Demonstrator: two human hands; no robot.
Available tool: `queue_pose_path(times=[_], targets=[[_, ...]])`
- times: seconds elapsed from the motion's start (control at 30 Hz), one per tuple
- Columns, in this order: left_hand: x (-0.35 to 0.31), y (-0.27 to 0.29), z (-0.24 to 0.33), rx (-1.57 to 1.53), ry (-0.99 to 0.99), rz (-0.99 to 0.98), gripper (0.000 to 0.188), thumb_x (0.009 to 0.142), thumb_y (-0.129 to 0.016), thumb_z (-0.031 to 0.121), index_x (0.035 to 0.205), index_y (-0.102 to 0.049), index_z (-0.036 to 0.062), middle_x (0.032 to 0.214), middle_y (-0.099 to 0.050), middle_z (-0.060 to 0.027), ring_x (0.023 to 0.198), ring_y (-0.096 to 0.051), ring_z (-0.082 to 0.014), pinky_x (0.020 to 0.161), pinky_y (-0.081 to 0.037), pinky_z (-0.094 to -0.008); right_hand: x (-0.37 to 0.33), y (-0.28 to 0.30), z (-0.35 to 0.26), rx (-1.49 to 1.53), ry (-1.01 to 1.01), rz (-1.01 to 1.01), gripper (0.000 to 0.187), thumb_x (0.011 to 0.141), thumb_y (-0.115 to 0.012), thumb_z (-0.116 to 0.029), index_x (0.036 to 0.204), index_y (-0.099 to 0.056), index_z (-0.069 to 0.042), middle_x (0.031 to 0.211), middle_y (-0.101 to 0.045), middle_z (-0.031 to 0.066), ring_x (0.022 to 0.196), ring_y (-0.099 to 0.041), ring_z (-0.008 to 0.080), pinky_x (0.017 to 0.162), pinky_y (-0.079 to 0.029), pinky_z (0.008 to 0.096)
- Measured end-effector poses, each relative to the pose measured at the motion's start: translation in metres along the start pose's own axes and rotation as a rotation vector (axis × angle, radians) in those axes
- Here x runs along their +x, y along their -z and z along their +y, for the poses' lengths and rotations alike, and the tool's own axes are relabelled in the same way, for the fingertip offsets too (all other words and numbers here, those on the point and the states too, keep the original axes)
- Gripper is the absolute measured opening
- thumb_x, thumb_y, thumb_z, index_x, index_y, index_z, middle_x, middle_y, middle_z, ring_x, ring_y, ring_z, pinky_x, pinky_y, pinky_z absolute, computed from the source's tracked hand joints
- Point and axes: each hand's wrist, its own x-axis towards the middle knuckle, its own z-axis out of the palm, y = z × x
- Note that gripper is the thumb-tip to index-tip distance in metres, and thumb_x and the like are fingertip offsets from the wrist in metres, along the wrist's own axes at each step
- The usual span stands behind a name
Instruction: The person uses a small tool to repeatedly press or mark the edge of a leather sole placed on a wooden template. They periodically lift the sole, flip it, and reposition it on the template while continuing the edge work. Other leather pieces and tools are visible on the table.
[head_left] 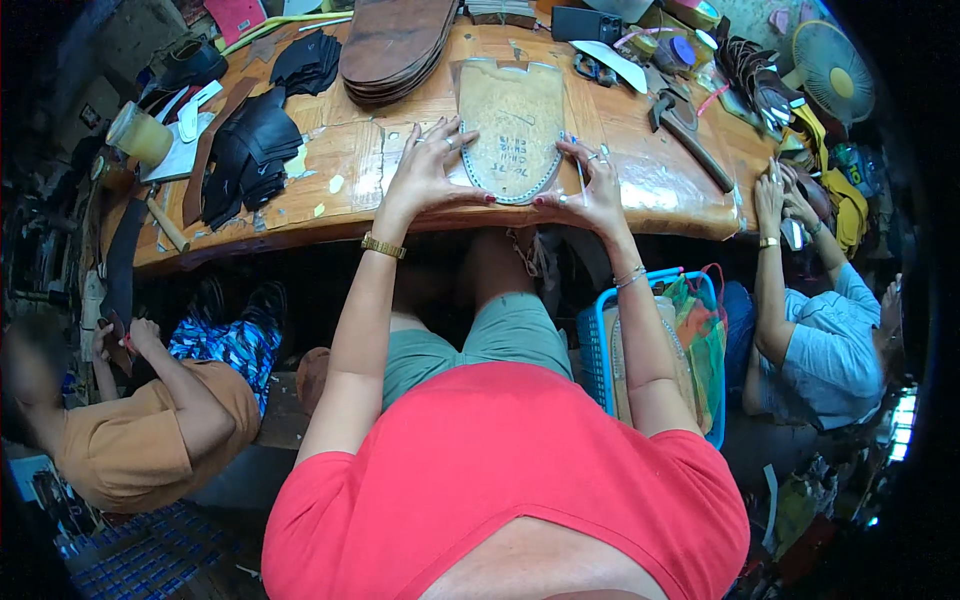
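Note:
A tan, flat pattern piece (511,120) with a rounded near end, dark handwriting and a row of small holes along its edge lies on the wooden table (330,195) before me. Spread around its left side is my left hand (437,172), open, fingertips on the left edge and thumb at the rounded end. My right hand (592,190) is open too, its fingertips touching the right edge and its thumb close to the same end. The piece lies flat between both hands. What is beneath it, if anything, I cannot tell.
Brown leather pieces (393,50) are stacked beyond my left hand, black ones (255,150) farther left. A hammer (690,140) lies right; another (166,220) sits left. A blue basket (592,345) stands by my right arm. Co-workers sit left (150,420) and right (825,345).

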Motion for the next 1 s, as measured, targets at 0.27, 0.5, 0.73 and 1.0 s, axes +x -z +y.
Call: queue_pose_path(times=[0.27, 0.5, 0.73, 1.0], targets=[[-0.006, 0.001, 0.016, 0.109, 0.008, 0.046, 0.090, 0.054, -0.077, 0.064, 0.127, -0.058, 0.0145, 0.138, -0.046, -0.0179, 0.131, -0.041, -0.0326, 0.111, -0.020, -0.0567, 0.000, -0.001, -0.001, 0.026, -0.039, -0.008, 0.077, 0.054, -0.086, -0.048, 0.115, -0.062, -0.008, 0.130, -0.056, 0.0190, 0.121, -0.052, 0.0337, 0.105, -0.036, 0.0441], [-0.007, -0.001, 0.021, 0.184, -0.032, 0.073, 0.088, 0.060, -0.073, 0.065, 0.128, -0.055, 0.0124, 0.134, -0.048, -0.0173, 0.128, -0.043, -0.0320, 0.110, -0.024, -0.0553, -0.001, -0.003, 0.006, 0.097, -0.050, -0.009, 0.078, 0.052, -0.087, -0.047, 0.115, -0.062, -0.007, 0.127, -0.057, 0.0185, 0.120, -0.052, 0.0345, 0.104, -0.038, 0.0434], [-0.008, 0.002, 0.024, 0.166, -0.050, 0.071, 0.092, 0.062, -0.067, 0.070, 0.128, -0.053, 0.0065, 0.128, -0.049, -0.0184, 0.125, -0.043, -0.0316, 0.110, -0.023, -0.0569, -0.001, -0.004, 0.010, 0.134, -0.056, -0.027, 0.079, 0.051, -0.087, -0.047, 0.114, -0.063, -0.006, 0.122, -0.061, 0.0171, 0.117, -0.055, 0.0335, 0.101, -0.040, 0.0427], [-0.008, 0.001, 0.024, 0.169, -0.041, 0.077, 0.094, 0.061, -0.069, 0.069, 0.128, -0.052, 0.0059, 0.127, -0.049, -0.0187, 0.123, -0.046, -0.0317, 0.108, -0.026, -0.0570, -0.001, -0.002, 0.007, 0.078, -0.009, -0.032, 0.079, 0.053, -0.090, -0.037, 0.119, -0.060, -0.004, 0.119, -0.063, 0.0169, 0.113, -0.059, 0.0282, 0.098, -0.044, 0.0378]])
